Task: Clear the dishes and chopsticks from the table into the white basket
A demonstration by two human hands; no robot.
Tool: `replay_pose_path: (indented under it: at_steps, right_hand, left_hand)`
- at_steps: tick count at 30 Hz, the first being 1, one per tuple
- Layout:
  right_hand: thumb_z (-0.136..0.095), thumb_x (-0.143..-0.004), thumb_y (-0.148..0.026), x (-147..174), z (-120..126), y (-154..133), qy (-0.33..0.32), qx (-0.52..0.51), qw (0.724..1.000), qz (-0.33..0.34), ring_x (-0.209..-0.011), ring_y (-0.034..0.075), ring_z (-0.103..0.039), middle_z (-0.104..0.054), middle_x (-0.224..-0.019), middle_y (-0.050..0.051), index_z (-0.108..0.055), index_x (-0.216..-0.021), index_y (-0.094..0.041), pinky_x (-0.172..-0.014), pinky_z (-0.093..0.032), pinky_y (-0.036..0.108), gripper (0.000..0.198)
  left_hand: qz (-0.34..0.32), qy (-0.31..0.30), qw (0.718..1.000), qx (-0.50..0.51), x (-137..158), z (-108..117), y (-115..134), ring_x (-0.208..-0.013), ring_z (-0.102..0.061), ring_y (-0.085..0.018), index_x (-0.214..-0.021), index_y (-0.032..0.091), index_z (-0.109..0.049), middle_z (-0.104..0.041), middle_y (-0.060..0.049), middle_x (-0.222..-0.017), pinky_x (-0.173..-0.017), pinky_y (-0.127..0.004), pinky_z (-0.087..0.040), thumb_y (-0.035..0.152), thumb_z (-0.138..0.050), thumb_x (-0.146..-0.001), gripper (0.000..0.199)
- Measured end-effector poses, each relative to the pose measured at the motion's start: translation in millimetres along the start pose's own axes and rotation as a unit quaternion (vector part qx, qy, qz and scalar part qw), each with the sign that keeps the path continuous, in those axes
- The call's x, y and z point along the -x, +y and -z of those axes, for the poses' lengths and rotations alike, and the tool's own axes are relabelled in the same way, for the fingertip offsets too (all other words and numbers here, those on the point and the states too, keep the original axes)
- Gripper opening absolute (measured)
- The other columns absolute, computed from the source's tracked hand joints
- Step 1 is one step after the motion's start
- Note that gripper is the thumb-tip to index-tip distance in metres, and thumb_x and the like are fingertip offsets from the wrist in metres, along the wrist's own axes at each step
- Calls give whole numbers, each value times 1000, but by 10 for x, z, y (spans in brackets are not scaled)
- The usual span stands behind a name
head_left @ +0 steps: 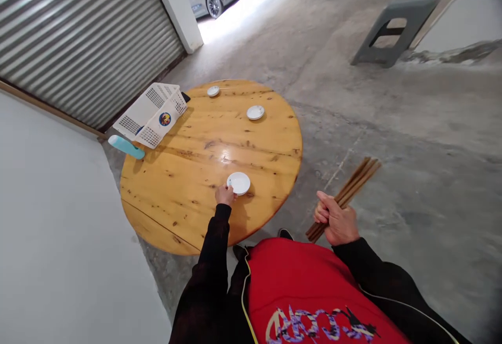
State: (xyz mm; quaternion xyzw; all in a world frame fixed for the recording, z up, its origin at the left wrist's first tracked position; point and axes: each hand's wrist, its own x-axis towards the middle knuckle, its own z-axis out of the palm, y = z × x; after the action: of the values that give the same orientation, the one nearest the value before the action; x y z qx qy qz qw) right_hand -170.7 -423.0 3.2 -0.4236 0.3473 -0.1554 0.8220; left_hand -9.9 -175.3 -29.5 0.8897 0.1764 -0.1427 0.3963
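1. Red shirt point(306, 276), lettering too stylised to read; basket point(151, 130) badge point(165, 119), too small.
2. Left hand point(225, 195) pinching the bowl's point(240, 183) rim, inside the table's point(196, 171) near edge, room beyond.
3. Right hand point(342, 224), fist wrapped round sticks point(353, 186), out over open floor point(411, 239).

Left grip point(225, 196) pinches bowl point(239, 182), right grip point(341, 222) clutches sticks point(358, 180).

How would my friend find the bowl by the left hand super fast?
Look for the round wooden table. Toward the side nearest the person, the left hand pinches the rim of a white bowl. It's the only one being touched; the other two white dishes sit farther back.
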Motion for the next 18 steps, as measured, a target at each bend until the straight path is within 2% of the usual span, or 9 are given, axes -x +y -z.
replay_pose_path:
  at_steps: [5, 10, 12, 15, 18]
  right_hand:
    - [-82, -70, -43, -192, 501, -285, 13, -1, 1000, -15, -34, 3, -27, -29, -40, -11, -35, -54, -21, -35, -28, 19, 55]
    - [-81, -69, -44, -339, 837, -369, 25, -8, 997, -66, -35, 2, -27, -28, -41, -11, -33, -56, -20, -38, -30, 19, 55]
    - [-81, -68, -43, -399, 911, -394, 31, -6, 997, -76, -35, 2, -28, -29, -42, -12, -34, -58, -20, -39, -31, 19, 53]
    - [-80, -68, -44, -510, 976, -471, 32, 3, 997, -76, -35, 2, -27, -28, -43, -12, -32, -59, -20, -40, -31, 20, 55]
    - [-81, -66, -40, -679, 1009, -599, 40, 4, 996, -77, -35, 3, -27, -28, -41, -11, -30, -57, -20, -40, -31, 20, 55]
  left_hand:
    - [37, 46, 998, -33, 57, -67, 90, -54, -69, -18, -78, 15, -66, -71, -8, -61, -54, -24, -53, 25, -54, -92, 21]
    - [55, 80, 992, -81, 88, -143, 99, -60, -71, -19, -85, 16, -65, -72, -7, -64, -59, -25, -53, 26, -55, -93, 16]
    - [59, 95, 988, -110, 97, -161, 87, -70, -73, -21, -90, 17, -64, -73, -8, -69, -68, -28, -54, 26, -55, -92, 13]
    - [68, 121, 978, -156, 125, -184, 64, -99, -72, -27, -94, 17, -62, -76, -14, -91, -87, -33, -51, 25, -58, -91, 9]
    - [84, 130, 970, -185, 178, -214, 49, -114, -67, -30, -99, 17, -61, -74, -18, -109, -95, -35, -47, 25, -59, -91, 12]
